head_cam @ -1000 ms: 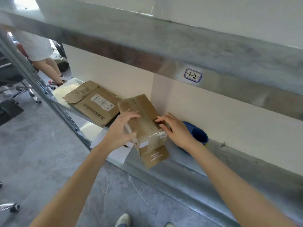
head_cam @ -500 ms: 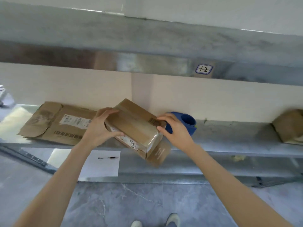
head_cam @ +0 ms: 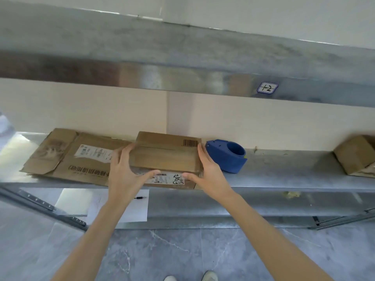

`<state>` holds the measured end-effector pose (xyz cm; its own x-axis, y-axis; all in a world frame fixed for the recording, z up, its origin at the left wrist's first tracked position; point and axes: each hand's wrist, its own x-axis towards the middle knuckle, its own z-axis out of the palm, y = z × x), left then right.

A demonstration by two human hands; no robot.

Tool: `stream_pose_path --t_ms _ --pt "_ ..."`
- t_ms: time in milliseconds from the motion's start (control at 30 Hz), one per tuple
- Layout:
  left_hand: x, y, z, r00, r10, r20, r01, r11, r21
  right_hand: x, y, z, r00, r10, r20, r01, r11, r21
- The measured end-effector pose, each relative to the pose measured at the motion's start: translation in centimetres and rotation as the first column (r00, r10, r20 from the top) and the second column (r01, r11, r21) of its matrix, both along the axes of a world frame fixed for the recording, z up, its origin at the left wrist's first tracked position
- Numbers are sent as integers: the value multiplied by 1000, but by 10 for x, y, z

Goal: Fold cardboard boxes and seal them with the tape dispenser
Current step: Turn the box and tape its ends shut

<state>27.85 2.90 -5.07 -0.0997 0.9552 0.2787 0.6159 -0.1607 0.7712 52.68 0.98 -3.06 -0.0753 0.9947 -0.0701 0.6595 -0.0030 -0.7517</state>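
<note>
Steel shelving stands against a pale wall, and on its middle shelf (head_cam: 284,171) the cardboard box (head_cam: 166,157) lies level, long side toward the person, near the front edge. Its top flaps are folded shut along a seam, so what is inside cannot be seen. A barcode sits at its far right corner and a white label runs along its front face.

Both hands grasp the box. The left hand (head_cam: 123,175) wraps the left end and the right hand (head_cam: 211,173) wraps the right end, each with its thumb laid along the front face.

Half a second ago the box was tilted and turned cornerwise, with an end flap hanging over the shelf front. Now it sits square to the shelf and that flap no longer hangs.

Just right of the box stands one blue tape dispenser (head_cam: 225,157). To the left lies one flattened cardboard sheet (head_cam: 67,157), its right end under the box. One more brown box (head_cam: 357,155) sits at the far right, well apart.

On the lower shelf (head_cam: 223,203) lie one paper sheet (head_cam: 134,209) and one pen (head_cam: 140,197). One handwritten tag (head_cam: 267,88) is stuck on the upper shelf's edge. Two shoes (head_cam: 210,275) show on the grey floor (head_cam: 162,250).
</note>
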Motion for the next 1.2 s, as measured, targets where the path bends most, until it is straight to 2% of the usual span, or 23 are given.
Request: stream_pose_path --t_ms 67,200,300,400,500,633,733,1067,1200 --pt "-1 0 -1 1000 -10 4 10 1000 6 -2 5 0 998 -16 62 16 1000 2" --pt "-6 3 0 1000 -23 1 23 1000 -16 0 7 2 999 -28 31 28 1000 11" --pt "-9 8 4 994 -101 -35 100 995 -27 2 9 0 999 -46 20 46 998 34" --pt "-10 14 9 984 -174 -33 173 984 -50 3 11 5 998 -36 59 31 997 76" --pt "-9 16 10 982 -189 11 189 979 -70 4 14 10 996 10 94 -15 998 55" --pt "-11 18 6 977 -214 -9 213 975 -61 5 18 6 982 23 187 -35 997 64" --pt "-15 25 7 965 -261 -20 259 963 -69 7 22 6 983 3 184 -22 995 101" --pt "-20 29 0 970 -238 46 241 966 -94 8 26 7 977 -6 213 -14 995 95" --pt "-19 20 -1 962 -256 93 259 966 -16 8 17 3 981 -38 192 12 991 134"
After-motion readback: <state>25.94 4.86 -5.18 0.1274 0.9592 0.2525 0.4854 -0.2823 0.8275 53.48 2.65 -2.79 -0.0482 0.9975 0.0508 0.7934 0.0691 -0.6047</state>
